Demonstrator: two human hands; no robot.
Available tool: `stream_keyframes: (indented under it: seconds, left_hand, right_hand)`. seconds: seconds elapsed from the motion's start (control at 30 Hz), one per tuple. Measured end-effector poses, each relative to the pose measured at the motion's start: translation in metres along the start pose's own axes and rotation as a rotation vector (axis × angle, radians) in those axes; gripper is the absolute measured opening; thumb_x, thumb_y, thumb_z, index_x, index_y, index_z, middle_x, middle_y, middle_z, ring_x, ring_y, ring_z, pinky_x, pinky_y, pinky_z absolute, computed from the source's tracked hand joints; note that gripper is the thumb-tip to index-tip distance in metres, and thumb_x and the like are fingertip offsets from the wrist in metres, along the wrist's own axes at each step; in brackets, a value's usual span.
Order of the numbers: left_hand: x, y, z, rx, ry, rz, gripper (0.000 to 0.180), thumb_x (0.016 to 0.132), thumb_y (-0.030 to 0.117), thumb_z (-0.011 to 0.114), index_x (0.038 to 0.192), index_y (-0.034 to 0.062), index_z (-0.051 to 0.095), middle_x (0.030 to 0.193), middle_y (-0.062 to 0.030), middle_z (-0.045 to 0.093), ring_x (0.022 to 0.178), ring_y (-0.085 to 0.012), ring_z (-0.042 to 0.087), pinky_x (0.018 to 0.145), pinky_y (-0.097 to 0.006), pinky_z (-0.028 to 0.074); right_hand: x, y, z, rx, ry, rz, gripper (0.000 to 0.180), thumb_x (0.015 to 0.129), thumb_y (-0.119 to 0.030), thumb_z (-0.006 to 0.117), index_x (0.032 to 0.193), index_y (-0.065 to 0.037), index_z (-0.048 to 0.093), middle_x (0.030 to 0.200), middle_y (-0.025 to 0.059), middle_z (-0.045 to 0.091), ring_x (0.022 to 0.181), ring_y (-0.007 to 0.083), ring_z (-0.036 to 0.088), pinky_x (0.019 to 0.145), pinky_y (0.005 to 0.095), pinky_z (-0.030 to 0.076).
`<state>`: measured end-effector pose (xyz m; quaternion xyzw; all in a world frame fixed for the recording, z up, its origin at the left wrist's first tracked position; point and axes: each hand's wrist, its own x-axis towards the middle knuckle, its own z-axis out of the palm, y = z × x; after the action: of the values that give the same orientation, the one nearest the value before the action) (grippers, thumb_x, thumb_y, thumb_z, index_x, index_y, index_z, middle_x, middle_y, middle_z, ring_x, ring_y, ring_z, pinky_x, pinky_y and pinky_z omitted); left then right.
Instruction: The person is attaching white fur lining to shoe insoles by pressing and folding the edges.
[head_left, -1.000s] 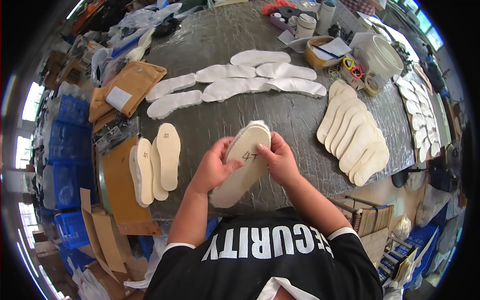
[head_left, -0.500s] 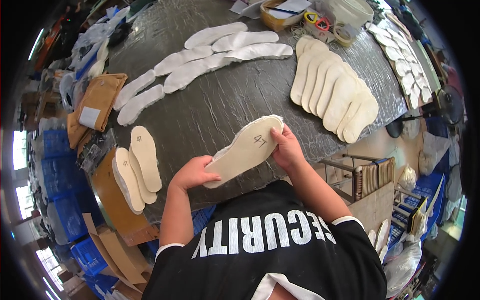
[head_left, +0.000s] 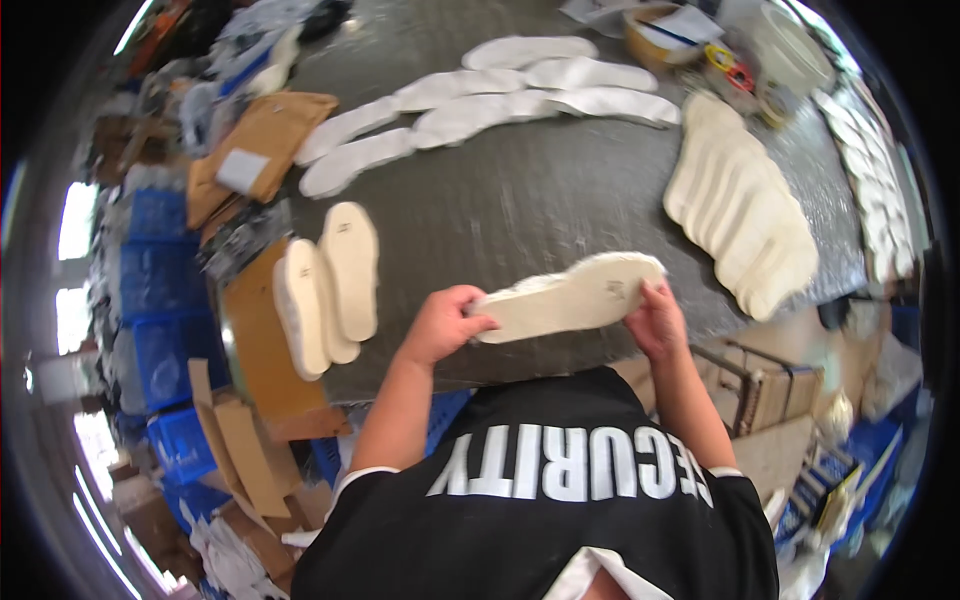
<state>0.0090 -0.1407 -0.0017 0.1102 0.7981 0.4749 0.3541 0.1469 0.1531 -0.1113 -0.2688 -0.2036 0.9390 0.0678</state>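
Between my two hands, over the near part of the table, I hold one cream insole (head_left: 565, 300) with a fluffy white edge and a dark mark. My left hand (head_left: 447, 325) grips its narrower end, thumb on the upper face. The wider end is pinched by my right hand (head_left: 657, 318). To the left, several cream insoles (head_left: 350, 270) lie overlapped near the table's edge. A fanned row of cream insoles (head_left: 740, 205) rests on the right. Across the far side run several white fleecy insoles (head_left: 480, 115).
A dark, film-covered table (head_left: 500, 205) lies before me. At its far right are a round tub (head_left: 650, 40), red and yellow scissors (head_left: 735, 72) and a white bucket (head_left: 790, 50). A brown package (head_left: 262, 145) sits at left, above blue crates (head_left: 165, 365). Cardboard (head_left: 250, 450) stands beside me.
The view has turned, so the table and its contents sit farther right. The held insole has tilted from a steep slant to nearly level, still gripped at both ends.
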Motion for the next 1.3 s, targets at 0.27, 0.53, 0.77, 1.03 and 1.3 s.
stream_keyframes:
  seconds: [0.27, 0.53, 0.77, 1.03, 1.3]
  left_hand:
    - [0.002, -0.042, 0.009, -0.308, 0.131, -0.004, 0.019, 0.082, 0.004, 0.072, 0.099, -0.0029, 0.066, 0.080, -0.0033, 0.068, 0.072, -0.0079, 0.061, 0.065, -0.024, 0.050]
    - [-0.011, -0.055, -0.006, -0.368, 0.231, 0.077, 0.028, 0.080, -0.002, 0.073, 0.106, -0.0049, 0.062, 0.093, -0.0067, 0.069, 0.081, -0.0093, 0.064, 0.074, -0.023, 0.053]
    - [-0.018, -0.030, -0.002, -0.465, 0.262, 0.166, 0.032, 0.077, -0.002, 0.077, 0.105, -0.0011, 0.061, 0.092, -0.0051, 0.069, 0.079, -0.0062, 0.063, 0.073, -0.022, 0.052]
    - [-0.018, -0.052, -0.001, -0.226, 0.142, 0.034, 0.044, 0.083, -0.007, 0.066, 0.125, -0.0033, 0.054, 0.098, -0.0046, 0.065, 0.088, -0.0079, 0.061, 0.077, -0.022, 0.050]
    - [-0.041, -0.102, 0.004, -0.528, 0.232, -0.019, 0.022, 0.085, -0.001, 0.065, 0.106, -0.0015, 0.058, 0.089, -0.0038, 0.063, 0.080, -0.0095, 0.060, 0.072, -0.024, 0.050]
  right_hand:
    - [-0.002, -0.004, 0.003, -0.188, -0.016, 0.030, 0.033, 0.096, -0.007, 0.051, 0.129, -0.006, 0.048, 0.125, 0.0116, 0.059, 0.117, 0.0272, 0.057, 0.098, 0.0442, 0.049]
    - [0.017, 0.017, 0.000, -0.335, 0.043, -0.031, 0.025, 0.098, -0.010, 0.051, 0.123, -0.010, 0.052, 0.118, 0.0057, 0.062, 0.105, 0.0218, 0.063, 0.086, 0.0400, 0.055]
    - [0.016, 0.014, 0.006, -0.277, 0.146, 0.004, 0.022, 0.099, -0.011, 0.050, 0.121, -0.013, 0.052, 0.117, 0.0042, 0.063, 0.103, 0.0197, 0.063, 0.079, 0.0383, 0.055]
    - [0.009, 0.011, 0.007, -0.261, -0.037, -0.030, 0.031, 0.099, -0.014, 0.049, 0.129, -0.007, 0.049, 0.127, 0.0098, 0.058, 0.117, 0.0249, 0.057, 0.101, 0.0439, 0.046]
    - [0.013, 0.026, 0.051, -0.039, -0.349, 0.124, 0.052, 0.099, -0.019, 0.049, 0.144, -0.002, 0.027, 0.139, 0.0185, 0.047, 0.126, 0.0324, 0.049, 0.106, 0.0453, 0.040]
